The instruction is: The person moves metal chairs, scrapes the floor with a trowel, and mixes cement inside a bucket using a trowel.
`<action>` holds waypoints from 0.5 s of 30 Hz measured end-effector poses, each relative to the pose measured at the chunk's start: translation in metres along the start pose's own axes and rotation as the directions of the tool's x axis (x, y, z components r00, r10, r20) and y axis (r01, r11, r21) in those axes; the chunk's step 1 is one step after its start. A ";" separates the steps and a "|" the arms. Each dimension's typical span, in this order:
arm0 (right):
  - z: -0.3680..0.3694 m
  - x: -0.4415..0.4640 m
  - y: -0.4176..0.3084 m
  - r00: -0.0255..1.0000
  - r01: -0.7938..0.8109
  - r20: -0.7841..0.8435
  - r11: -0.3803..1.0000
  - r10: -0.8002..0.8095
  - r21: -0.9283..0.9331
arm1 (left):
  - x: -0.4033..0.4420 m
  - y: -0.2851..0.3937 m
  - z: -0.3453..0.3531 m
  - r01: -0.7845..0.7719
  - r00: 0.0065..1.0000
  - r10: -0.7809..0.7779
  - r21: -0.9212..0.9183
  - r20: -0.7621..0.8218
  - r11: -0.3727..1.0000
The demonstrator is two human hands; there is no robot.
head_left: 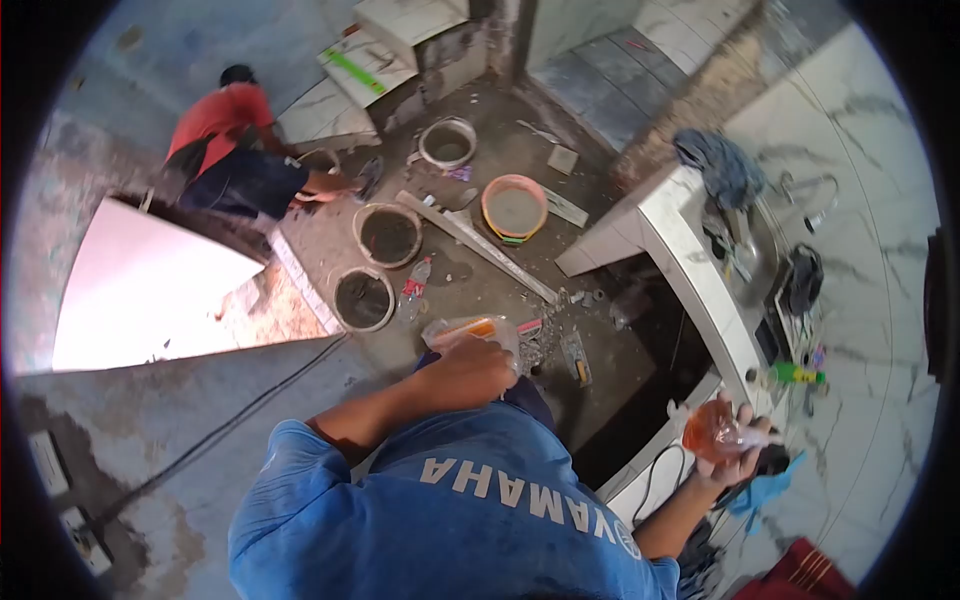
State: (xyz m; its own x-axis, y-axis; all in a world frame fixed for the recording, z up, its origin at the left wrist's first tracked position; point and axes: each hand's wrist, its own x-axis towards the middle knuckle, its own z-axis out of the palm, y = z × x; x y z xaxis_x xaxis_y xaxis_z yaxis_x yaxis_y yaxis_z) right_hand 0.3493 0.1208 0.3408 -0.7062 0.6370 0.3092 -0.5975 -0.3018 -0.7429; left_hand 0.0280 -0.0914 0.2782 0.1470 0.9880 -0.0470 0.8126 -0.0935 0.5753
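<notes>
My left hand (475,370) is closed in front of my blue shirt, gripping a clear plastic bag (508,340) that has something orange inside. Out to the right, over the white tiled counter edge, my right hand (735,455) has its fingers around a small clear bag of orange-red liquid (708,430). The liquid bag is bunched toward its narrow end.
A person in a red shirt (212,130) crouches at the upper left. Buckets (514,208), a long strip (480,245) and a bottle (416,280) are on the floor. By the sink (765,255) lie cloth (718,165) and a green bottle (797,373).
</notes>
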 end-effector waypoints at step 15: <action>-0.011 0.166 0.265 0.558 -0.800 0.085 0.509 0.825 0.317 | -0.132 -0.023 0.131 0.765 0.633 -0.766 -0.061 -0.112 0.641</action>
State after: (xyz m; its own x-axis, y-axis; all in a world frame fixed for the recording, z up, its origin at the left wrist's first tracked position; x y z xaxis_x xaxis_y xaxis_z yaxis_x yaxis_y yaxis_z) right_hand 0.0781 0.1542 0.1889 -0.9195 0.0463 -0.3904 0.1408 -0.8883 -0.4371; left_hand 0.0639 -0.2357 0.1645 -0.5927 0.7106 -0.3792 0.5986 0.7036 0.3829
